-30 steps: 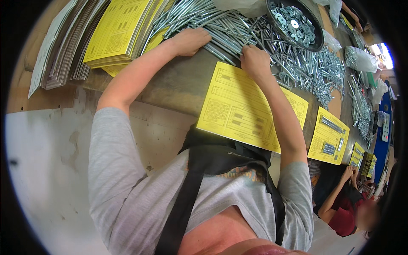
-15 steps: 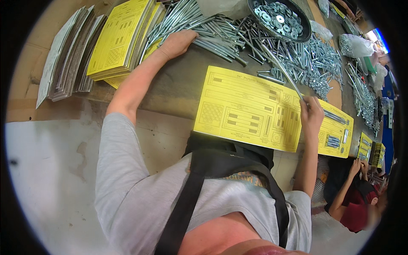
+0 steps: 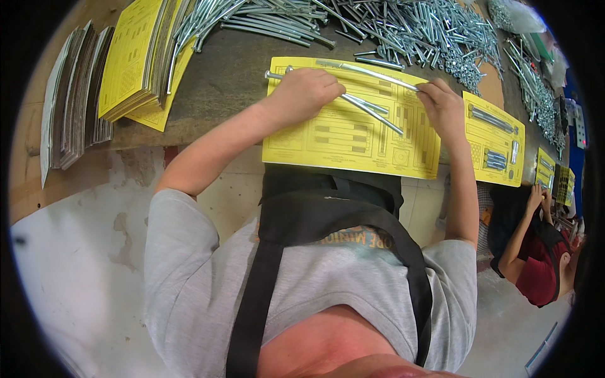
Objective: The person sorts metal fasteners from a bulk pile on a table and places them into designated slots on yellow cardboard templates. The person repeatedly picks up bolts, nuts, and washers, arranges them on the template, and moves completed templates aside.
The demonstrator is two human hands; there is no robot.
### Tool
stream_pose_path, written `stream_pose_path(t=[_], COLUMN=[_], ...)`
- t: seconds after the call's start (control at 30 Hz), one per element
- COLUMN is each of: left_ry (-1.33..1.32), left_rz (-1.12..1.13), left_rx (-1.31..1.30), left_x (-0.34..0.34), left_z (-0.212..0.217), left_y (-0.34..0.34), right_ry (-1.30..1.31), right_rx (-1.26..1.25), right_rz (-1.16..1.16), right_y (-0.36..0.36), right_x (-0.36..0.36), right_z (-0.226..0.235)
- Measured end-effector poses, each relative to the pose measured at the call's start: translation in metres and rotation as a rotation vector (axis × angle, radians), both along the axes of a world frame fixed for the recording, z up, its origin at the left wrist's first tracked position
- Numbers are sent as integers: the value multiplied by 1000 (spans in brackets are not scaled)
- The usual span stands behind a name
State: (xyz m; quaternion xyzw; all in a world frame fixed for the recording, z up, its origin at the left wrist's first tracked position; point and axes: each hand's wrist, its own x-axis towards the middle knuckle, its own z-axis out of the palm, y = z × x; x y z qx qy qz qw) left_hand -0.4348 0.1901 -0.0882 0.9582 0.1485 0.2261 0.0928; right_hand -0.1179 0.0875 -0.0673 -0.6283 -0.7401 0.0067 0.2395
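A yellow printed card [image 3: 296, 142] lies at the table's near edge, in front of my body. Over its left part, my left hand [image 3: 305, 93] is closed round long silver bolts [image 3: 381, 118]; their heads stick out on the left and their shanks point right and down. My right hand [image 3: 443, 107], at the card's upper right, pinches the end of a long thin metal rod [image 3: 378, 75]. That rod slants across the card's upper edge. Whether it has a head is hard to make out.
Stacks of yellow cards [image 3: 129, 60] and brownish boards [image 3: 69, 101] stand at the left. Long bolts [image 3: 277, 22], shorter bolts [image 3: 403, 28] and nuts [image 3: 463, 69] are heaped behind. A second card [image 3: 495, 142] with bolts adjoins mine. A co-worker in red [image 3: 539, 271] works at far right.
My left hand has come from the long-bolt pile to over the card, bringing long bolts. My right hand has swung its rod flatter, across the card's top. The view has shifted.
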Motion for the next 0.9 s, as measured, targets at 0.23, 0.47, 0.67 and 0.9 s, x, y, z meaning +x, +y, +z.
stream_pose_path(t=[0.23,0.47,0.67,0.9], left_ry=[-151,-72,123,15], left_rz=[139,207,404,357], left_rx=[-99,-281,-113,-362], left_x=[12,1,-46,-47], left_z=[-29,-34,-23,-32], left_y=[6,43,44,31], right_ry=[-63,13,108,287], right_rx=[-116,-142,-262,-218], right_rz=[95,-47,-260,-105], right_y=[16,4,-7,3], right_x=[6,-9,-13,-38], right_z=[-24,-27,-21,-35])
